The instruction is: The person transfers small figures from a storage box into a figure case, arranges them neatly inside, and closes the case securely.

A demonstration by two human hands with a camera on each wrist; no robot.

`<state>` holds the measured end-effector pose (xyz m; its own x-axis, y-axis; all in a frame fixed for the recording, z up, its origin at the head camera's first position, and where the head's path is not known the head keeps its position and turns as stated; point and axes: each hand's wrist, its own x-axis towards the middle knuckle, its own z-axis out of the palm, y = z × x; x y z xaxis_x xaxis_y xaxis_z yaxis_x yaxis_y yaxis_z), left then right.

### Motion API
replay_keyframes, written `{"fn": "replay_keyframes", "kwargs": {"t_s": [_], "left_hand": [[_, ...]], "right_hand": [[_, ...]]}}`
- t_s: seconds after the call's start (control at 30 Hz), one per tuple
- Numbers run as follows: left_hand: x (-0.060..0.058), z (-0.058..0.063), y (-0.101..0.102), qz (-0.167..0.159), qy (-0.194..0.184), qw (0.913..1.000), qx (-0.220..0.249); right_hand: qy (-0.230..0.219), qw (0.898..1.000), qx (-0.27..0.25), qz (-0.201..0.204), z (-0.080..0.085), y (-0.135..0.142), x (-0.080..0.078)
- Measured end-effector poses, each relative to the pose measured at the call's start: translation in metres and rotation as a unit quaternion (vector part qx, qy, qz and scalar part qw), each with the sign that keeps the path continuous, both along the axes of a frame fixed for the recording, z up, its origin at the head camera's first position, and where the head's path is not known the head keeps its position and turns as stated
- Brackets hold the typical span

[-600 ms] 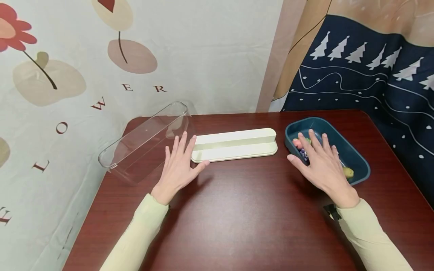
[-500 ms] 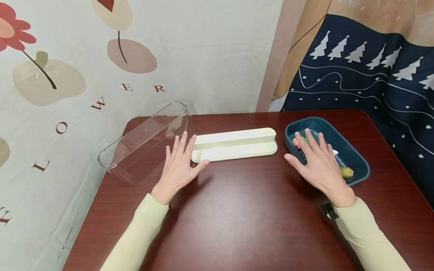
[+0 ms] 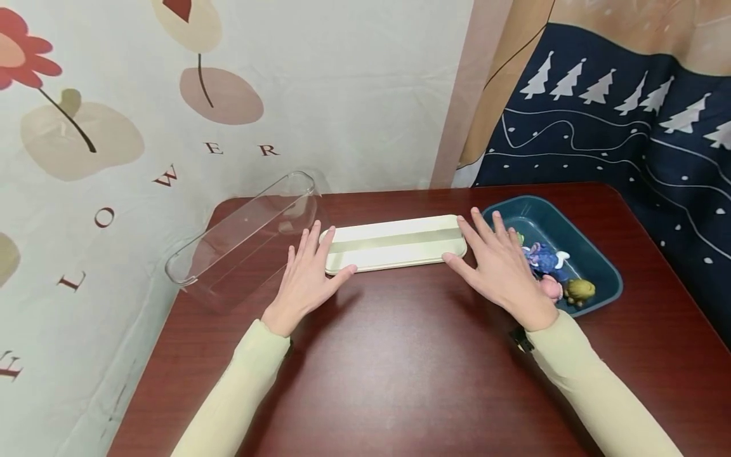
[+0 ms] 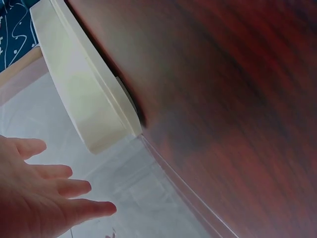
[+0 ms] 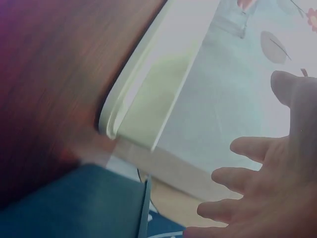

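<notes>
A long cream stepped stand (image 3: 394,244) with rounded ends lies across the middle of the table. My left hand (image 3: 305,279), fingers spread and straight, hovers by its left end. Over its right end are the fingertips of my right hand (image 3: 502,270), also spread and holding nothing. In the left wrist view the left hand (image 4: 44,193) appears apart from the stand (image 4: 81,84). The right wrist view likewise shows a gap between the right hand (image 5: 257,183) and the stand (image 5: 153,94). Partly behind my right hand is a blue tray (image 3: 608,273).
Several small figures lie in the tray, among them a blue one (image 3: 544,259), a pink one (image 3: 551,287) and an olive-green one (image 3: 580,291). A clear plastic cover (image 3: 245,241) stands at the back left of the table (image 3: 400,368), against the patterned wall cloth (image 3: 354,95).
My right hand has moved left, from above the blue tray to the right end of the cream stand, uncovering the figures. The left hand has barely shifted.
</notes>
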<state>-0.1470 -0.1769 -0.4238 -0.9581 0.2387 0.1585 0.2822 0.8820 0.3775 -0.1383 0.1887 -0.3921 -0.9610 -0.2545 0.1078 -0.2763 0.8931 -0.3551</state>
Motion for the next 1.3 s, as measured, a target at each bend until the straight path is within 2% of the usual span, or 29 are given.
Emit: {"fn": "replay_keyframes", "kwargs": {"t_s": [0.3, 0.57, 0.87, 1.0, 1.1, 1.3], "left_hand": [[-0.012, -0.004, 0.002, -0.003, -0.046, 0.9988, -0.019], [-0.017, -0.007, 0.005, -0.005, -0.088, 0.9959, -0.019], [-0.019, -0.006, 0.003, -0.018, -0.085, 0.9962, -0.011], [-0.02, -0.007, 0.001, -0.03, -0.077, 0.9966, -0.003], [-0.022, -0.008, -0.002, -0.046, -0.077, 0.996, 0.002], [-0.028, -0.011, -0.01, -0.097, -0.087, 0.9914, 0.006]], "right_hand": [[-0.006, 0.999, 0.033, 0.031, -0.01, -0.021, -0.025], [-0.035, 0.995, 0.09, 0.021, -0.015, -0.02, -0.035], [-0.049, 0.995, 0.086, 0.007, -0.018, -0.013, -0.028], [-0.036, 0.996, 0.082, 0.015, -0.015, -0.011, -0.023], [-0.028, 0.997, 0.071, 0.016, -0.01, -0.006, -0.017], [-0.023, 0.999, 0.032, -0.009, 0.007, 0.016, -0.003]]}}
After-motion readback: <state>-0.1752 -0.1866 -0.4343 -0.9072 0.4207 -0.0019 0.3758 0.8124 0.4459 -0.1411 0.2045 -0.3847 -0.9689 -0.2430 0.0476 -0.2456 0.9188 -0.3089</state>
